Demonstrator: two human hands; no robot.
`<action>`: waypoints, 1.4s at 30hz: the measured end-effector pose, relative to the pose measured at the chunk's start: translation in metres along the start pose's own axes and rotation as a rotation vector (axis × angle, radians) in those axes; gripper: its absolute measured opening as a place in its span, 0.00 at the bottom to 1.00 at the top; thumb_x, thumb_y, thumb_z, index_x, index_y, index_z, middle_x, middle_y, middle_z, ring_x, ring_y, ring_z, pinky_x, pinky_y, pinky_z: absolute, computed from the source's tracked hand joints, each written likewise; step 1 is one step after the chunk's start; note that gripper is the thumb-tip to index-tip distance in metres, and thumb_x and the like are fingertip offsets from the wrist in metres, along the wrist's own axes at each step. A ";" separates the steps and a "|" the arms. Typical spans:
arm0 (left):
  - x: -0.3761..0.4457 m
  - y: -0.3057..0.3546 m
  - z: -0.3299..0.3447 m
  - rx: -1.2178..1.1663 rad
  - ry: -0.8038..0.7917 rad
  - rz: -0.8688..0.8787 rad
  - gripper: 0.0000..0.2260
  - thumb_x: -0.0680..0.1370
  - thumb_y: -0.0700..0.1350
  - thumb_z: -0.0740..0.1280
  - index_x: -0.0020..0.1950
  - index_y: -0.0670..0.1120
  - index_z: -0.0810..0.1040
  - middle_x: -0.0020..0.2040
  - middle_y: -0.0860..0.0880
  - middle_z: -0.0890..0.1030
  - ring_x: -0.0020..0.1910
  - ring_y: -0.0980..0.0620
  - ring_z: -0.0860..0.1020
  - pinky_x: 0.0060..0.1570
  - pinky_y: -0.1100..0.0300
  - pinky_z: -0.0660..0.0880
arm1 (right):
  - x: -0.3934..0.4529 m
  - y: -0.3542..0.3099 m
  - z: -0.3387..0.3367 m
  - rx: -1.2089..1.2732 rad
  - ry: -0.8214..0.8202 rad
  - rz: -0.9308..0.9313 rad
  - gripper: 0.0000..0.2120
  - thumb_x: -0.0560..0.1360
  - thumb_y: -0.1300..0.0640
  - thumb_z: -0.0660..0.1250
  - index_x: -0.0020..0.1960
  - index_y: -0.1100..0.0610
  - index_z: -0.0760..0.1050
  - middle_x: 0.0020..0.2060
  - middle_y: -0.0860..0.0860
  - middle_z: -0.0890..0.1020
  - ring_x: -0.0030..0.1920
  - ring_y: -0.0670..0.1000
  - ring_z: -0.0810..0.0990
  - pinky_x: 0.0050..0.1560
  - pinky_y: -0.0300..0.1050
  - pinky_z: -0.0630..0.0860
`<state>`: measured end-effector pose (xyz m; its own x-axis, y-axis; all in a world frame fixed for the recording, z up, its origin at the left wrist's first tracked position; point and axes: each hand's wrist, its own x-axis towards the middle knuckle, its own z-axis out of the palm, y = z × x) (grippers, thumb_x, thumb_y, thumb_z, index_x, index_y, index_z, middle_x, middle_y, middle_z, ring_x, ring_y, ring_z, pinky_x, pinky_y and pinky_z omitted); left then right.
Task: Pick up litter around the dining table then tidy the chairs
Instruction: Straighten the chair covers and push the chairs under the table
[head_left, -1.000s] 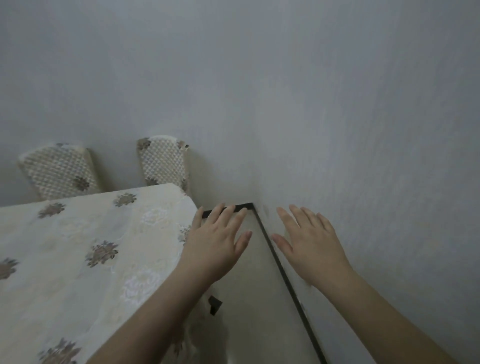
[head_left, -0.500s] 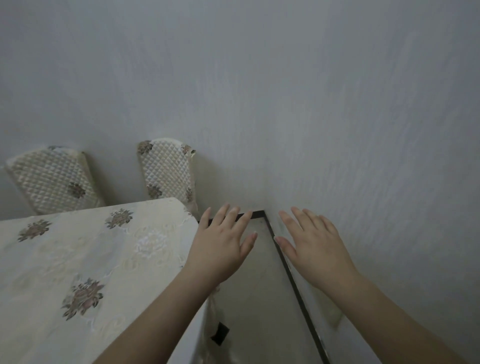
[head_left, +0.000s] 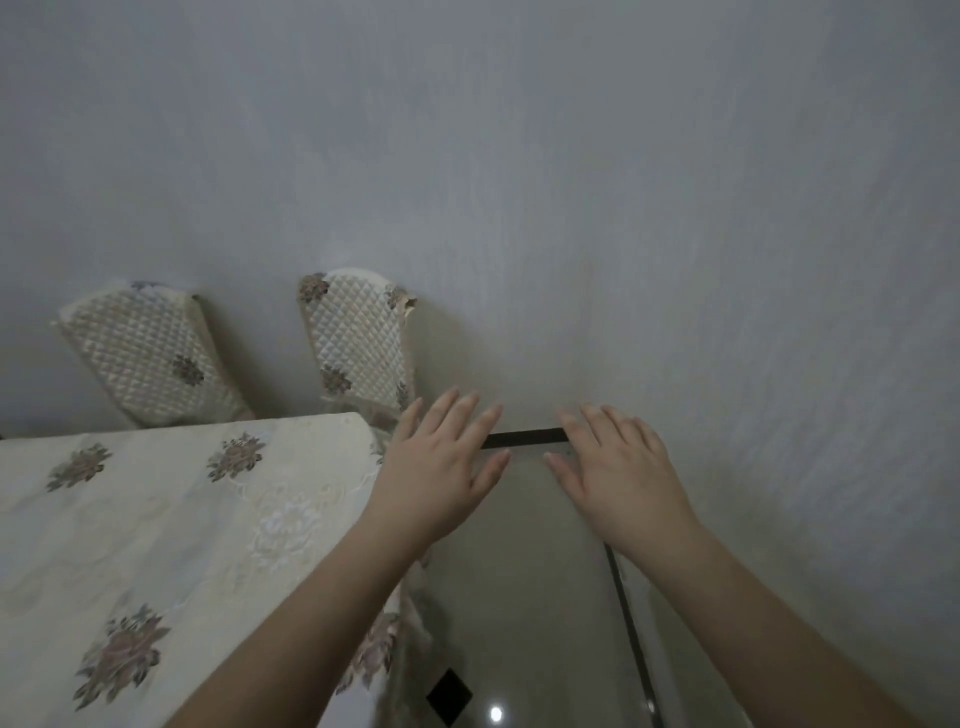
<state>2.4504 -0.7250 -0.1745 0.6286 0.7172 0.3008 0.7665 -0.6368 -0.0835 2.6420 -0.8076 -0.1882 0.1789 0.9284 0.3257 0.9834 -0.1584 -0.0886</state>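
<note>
The dining table fills the lower left under a cream cloth with flower motifs. Beyond its far edge, two chairs with quilted cream backs stand against the wall, one at the left and one nearer the corner. My left hand hovers past the table's far right corner, fingers spread, holding nothing. To its right, my right hand is held out flat over the floor near the wall, also empty. No litter shows in view.
A pale grey wall closes the view ahead and on the right. A narrow strip of glossy floor with a dark border line runs between table and wall. A small black diamond tile lies in the floor below.
The view has shifted forward and tilted, so the table edge and chairs sit lower and closer. Both hands stay spread and empty, held out in front of me.
</note>
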 end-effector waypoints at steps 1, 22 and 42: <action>0.009 -0.004 0.007 0.004 -0.011 -0.015 0.26 0.80 0.63 0.50 0.72 0.53 0.69 0.70 0.49 0.72 0.73 0.48 0.66 0.70 0.45 0.62 | 0.011 0.000 0.006 0.007 -0.010 -0.009 0.28 0.77 0.40 0.51 0.67 0.55 0.73 0.61 0.57 0.78 0.61 0.59 0.76 0.61 0.57 0.72; 0.205 -0.197 0.111 -0.014 -0.043 -0.144 0.27 0.81 0.59 0.44 0.76 0.51 0.64 0.75 0.46 0.67 0.74 0.44 0.63 0.71 0.45 0.59 | 0.295 -0.039 0.113 -0.006 -0.037 -0.134 0.28 0.77 0.41 0.50 0.68 0.55 0.72 0.61 0.56 0.79 0.60 0.59 0.77 0.59 0.56 0.73; 0.390 -0.286 0.198 0.033 -0.127 -0.297 0.27 0.80 0.60 0.45 0.76 0.51 0.63 0.75 0.48 0.67 0.75 0.46 0.63 0.71 0.45 0.59 | 0.542 -0.010 0.212 0.135 -0.158 -0.263 0.29 0.75 0.41 0.52 0.67 0.56 0.73 0.60 0.57 0.79 0.59 0.60 0.78 0.59 0.58 0.73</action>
<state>2.5024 -0.2075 -0.2214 0.3869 0.9010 0.1961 0.9213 -0.3867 -0.0409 2.7224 -0.2317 -0.2106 -0.0976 0.9738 0.2053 0.9804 0.1295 -0.1483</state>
